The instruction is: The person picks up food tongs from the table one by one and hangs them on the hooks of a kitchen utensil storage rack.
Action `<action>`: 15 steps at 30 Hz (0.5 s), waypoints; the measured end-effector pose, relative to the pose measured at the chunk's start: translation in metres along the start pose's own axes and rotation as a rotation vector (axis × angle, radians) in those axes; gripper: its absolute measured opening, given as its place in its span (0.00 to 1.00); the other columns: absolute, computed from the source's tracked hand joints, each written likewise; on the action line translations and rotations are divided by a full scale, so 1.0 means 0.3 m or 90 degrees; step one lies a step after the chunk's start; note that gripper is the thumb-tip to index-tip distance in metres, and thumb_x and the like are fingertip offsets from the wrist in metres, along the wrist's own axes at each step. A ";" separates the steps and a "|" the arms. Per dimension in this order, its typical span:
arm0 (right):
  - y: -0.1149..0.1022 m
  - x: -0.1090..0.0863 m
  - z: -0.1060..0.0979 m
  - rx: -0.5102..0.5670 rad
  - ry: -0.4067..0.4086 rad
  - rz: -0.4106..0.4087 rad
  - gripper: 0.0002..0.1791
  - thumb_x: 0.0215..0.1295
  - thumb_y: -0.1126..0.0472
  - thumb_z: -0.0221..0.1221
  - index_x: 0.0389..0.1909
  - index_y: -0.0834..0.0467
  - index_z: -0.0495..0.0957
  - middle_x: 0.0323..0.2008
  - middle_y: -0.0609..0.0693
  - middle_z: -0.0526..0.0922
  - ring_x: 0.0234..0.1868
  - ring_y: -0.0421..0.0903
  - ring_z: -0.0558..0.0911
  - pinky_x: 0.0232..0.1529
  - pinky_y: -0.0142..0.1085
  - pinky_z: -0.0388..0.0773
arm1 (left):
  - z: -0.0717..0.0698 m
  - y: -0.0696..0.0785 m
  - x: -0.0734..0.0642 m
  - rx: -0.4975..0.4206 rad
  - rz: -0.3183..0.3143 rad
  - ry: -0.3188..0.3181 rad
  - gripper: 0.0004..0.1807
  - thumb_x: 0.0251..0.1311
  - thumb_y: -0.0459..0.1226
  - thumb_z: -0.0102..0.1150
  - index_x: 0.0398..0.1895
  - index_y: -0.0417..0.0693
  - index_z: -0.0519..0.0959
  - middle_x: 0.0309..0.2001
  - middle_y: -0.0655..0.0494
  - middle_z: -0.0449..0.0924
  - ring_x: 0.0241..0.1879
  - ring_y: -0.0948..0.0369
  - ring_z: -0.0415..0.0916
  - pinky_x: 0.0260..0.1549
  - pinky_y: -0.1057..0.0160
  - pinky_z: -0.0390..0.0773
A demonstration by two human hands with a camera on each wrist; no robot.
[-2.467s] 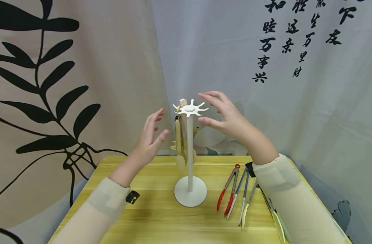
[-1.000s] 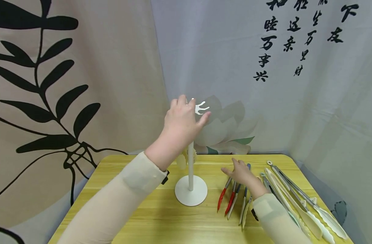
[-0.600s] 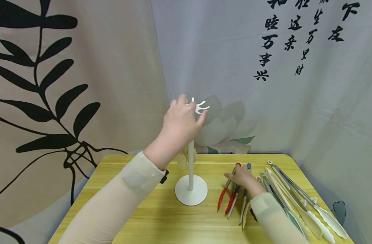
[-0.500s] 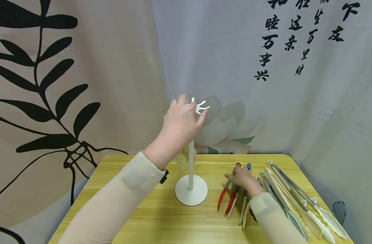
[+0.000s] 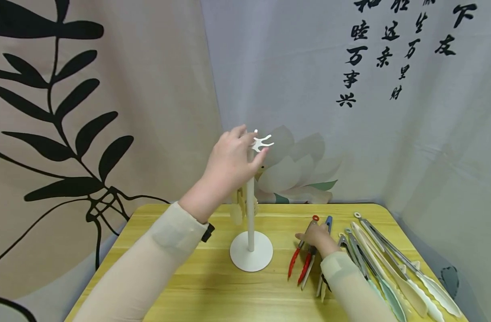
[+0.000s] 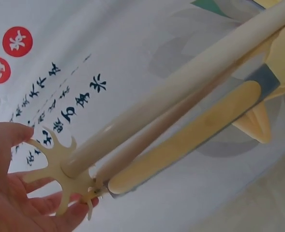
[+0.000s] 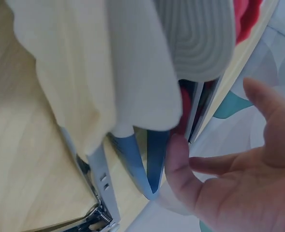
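Observation:
My left hand [image 5: 231, 154] is at the top of a white utensil stand [image 5: 251, 214]. In the left wrist view my thumb and fingers hold the edge of its hooked crown [image 6: 67, 176] from opposite sides. From one hook hangs a utensil with a yellow-inlaid handle [image 6: 190, 135], a brownish stick [image 6: 147, 140] beside it. My right hand [image 5: 318, 236] is low over the tongs on the table. One bent finger reaches the folded end of the blue-handled tongs [image 7: 157, 159], thumb spread away. Red-tipped tongs [image 5: 293, 264] lie just left of it, cream-tipped tongs [image 7: 69, 72] on the other side.
More long tongs [image 5: 390, 264] lie in a slanting row at the right of the wooden table [image 5: 181, 286]. The stand's round white base [image 5: 251, 261] rests mid-table. A printed curtain [image 5: 161, 89] hangs close behind the table's back edge.
My right hand has come down from beside the stand's top to the tongs. My left hand has risen onto the crown, then shifted slightly left.

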State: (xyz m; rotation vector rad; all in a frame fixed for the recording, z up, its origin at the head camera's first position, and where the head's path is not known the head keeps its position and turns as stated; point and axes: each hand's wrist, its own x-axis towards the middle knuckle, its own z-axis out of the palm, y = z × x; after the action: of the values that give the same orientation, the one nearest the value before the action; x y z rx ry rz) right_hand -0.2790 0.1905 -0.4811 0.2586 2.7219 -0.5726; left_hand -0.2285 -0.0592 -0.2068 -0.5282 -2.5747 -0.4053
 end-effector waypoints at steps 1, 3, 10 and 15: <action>-0.002 0.000 0.000 -0.001 -0.003 0.003 0.47 0.64 0.42 0.55 0.67 0.75 0.52 0.63 0.82 0.49 0.63 0.72 0.57 0.51 0.57 0.73 | 0.002 -0.005 -0.001 -0.009 0.002 0.007 0.27 0.63 0.55 0.51 0.57 0.47 0.76 0.66 0.45 0.66 0.63 0.46 0.66 0.61 0.51 0.69; -0.005 0.000 0.000 0.007 -0.012 0.010 0.47 0.64 0.42 0.55 0.66 0.77 0.54 0.63 0.83 0.47 0.62 0.73 0.59 0.52 0.57 0.73 | 0.002 -0.011 -0.002 -0.021 0.007 0.016 0.27 0.62 0.55 0.53 0.56 0.46 0.77 0.65 0.45 0.67 0.63 0.46 0.66 0.62 0.52 0.68; -0.020 0.009 -0.002 -0.011 -0.039 0.022 0.46 0.62 0.44 0.57 0.62 0.81 0.57 0.64 0.86 0.42 0.64 0.77 0.56 0.60 0.60 0.65 | 0.001 -0.023 0.001 -0.034 0.024 0.015 0.25 0.62 0.54 0.54 0.53 0.47 0.79 0.65 0.46 0.68 0.65 0.48 0.64 0.64 0.53 0.65; -0.023 0.029 0.003 -0.066 -0.043 0.007 0.47 0.60 0.45 0.60 0.62 0.82 0.57 0.63 0.85 0.46 0.66 0.76 0.53 0.63 0.59 0.63 | 0.001 -0.037 -0.001 -0.056 0.035 0.026 0.25 0.61 0.54 0.55 0.53 0.48 0.80 0.65 0.47 0.69 0.64 0.47 0.66 0.64 0.53 0.65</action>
State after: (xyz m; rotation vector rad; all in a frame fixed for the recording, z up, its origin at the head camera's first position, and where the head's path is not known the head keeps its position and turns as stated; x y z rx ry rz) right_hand -0.2884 0.1847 -0.4825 0.2231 2.6736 -0.4282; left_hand -0.2331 -0.0690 -0.2092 -0.6145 -2.5054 -0.5078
